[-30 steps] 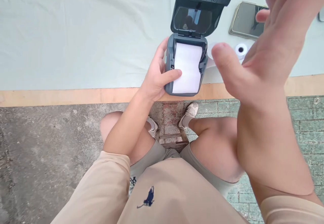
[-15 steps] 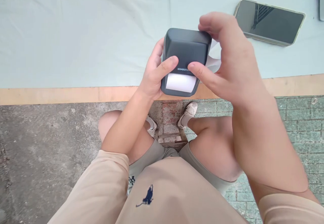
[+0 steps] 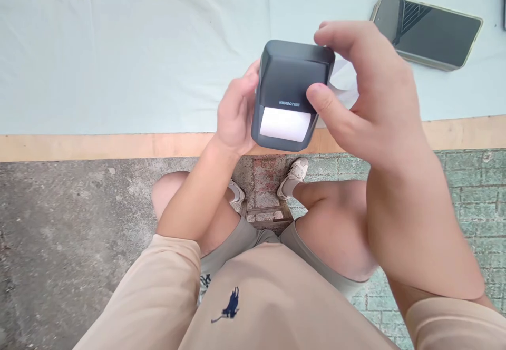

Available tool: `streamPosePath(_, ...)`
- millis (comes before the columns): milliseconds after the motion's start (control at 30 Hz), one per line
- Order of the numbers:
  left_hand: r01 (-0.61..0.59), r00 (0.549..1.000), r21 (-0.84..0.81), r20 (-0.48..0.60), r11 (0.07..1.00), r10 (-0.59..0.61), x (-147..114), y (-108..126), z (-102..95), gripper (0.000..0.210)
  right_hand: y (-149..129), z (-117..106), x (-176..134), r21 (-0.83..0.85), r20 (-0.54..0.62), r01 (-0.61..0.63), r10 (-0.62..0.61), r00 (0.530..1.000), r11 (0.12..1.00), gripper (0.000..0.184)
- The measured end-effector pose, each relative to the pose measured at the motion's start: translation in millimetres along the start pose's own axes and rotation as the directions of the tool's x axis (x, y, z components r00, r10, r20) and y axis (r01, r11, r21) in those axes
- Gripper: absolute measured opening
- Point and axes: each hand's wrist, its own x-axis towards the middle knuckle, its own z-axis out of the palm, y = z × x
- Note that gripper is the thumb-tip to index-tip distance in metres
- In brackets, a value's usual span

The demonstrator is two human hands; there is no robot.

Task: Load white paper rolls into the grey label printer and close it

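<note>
Clamping dark printer (image 3: 290,96) by its left side with left grip (image 3: 234,115), over desk (image 3: 106,147) edge; curving parted right grip (image 3: 379,94) around its right side (cannot tell whether touching). Can see white paper (image 3: 284,124) inside, below closed cover (image 3: 290,73).

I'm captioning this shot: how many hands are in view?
2: the left hand, holding the left side of the printer, and the right hand, at its right side. No others show.
</note>
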Motion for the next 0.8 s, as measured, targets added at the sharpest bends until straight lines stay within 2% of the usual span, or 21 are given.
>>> streamPosePath(200, -0.046, 0.999, -0.072, -0.024, 0.996, 0.045, 4.7, -2.0, -5.9, 0.028, 2.9, -2.6, -2.2, -0.038, 0.080, 0.040, -0.037, 0.996, 0.998, 0.050)
streamPosePath(367, -0.064, 0.997, -0.111, -0.039, 0.992, 0.060, 6.7, -6.2, -9.0, 0.031, 4.2, -3.1, -1.4, -0.063, 0.084, 0.093, -0.088, 0.993, 0.994, 0.053)
streamPosePath(400, -0.057, 0.998, -0.116, -0.044, 0.992, 0.052, 6.9, -6.5, -9.0, 0.031, 3.3, -2.7, -1.1, -0.086, 0.036, 0.095, -0.092, 0.995, 0.992, 0.052)
streamPosePath(467, -0.041, 0.997, -0.106, -0.074, 0.994, 0.034, 7.0, -6.7, -8.3, 0.028, -0.1, -1.5, -0.5, -0.132, -0.183, 0.031, -0.056, 0.981, 0.991, 0.035)
streamPosePath(533, -0.021, 0.995, -0.083, -0.103, 0.996, 0.013, 6.6, -6.9, -6.9, 0.028, -4.3, 0.0, 0.2, -0.101, -0.452, -0.064, 0.012, 0.892, 0.993, 0.019)
streamPosePath(567, -0.004, 0.995, -0.076, -0.100, 0.997, -0.004, 6.3, -7.0, -6.2, 0.031, -5.9, 0.6, 0.5, -0.072, -0.522, -0.079, 0.030, 0.852, 0.994, 0.018)
streamPosePath(600, 0.005, 0.996, -0.073, -0.084, 0.997, -0.011, 6.0, -7.3, -5.7, 0.032, -7.0, 1.1, 1.0, -0.063, -0.519, -0.069, 0.027, 0.854, 0.996, 0.018)
streamPosePath(633, -0.008, 0.998, -0.074, -0.067, 0.997, 0.003, 5.7, -7.6, -5.3, 0.032, -7.5, 1.5, 1.5, -0.077, -0.453, -0.054, 0.013, 0.891, 0.996, 0.016)
streamPosePath(700, -0.050, 0.999, -0.061, -0.022, 0.997, 0.048, 5.0, -8.4, -5.2, 0.033, -6.7, 1.6, 2.6, -0.149, -0.222, -0.063, 0.028, 0.975, 0.987, 0.006)
streamPosePath(733, -0.070, 0.998, -0.042, -0.002, 0.997, 0.070, 4.6, -8.9, -5.4, 0.035, -5.9, 1.5, 3.2, -0.194, -0.111, -0.095, 0.075, 0.991, 0.976, 0.007)
streamPosePath(800, -0.084, 0.996, 0.018, 0.033, 0.996, 0.083, 3.6, -10.1, -6.1, 0.035, -4.6, 1.0, 3.7, -0.292, 0.028, -0.167, 0.183, 0.983, 0.942, 0.020)
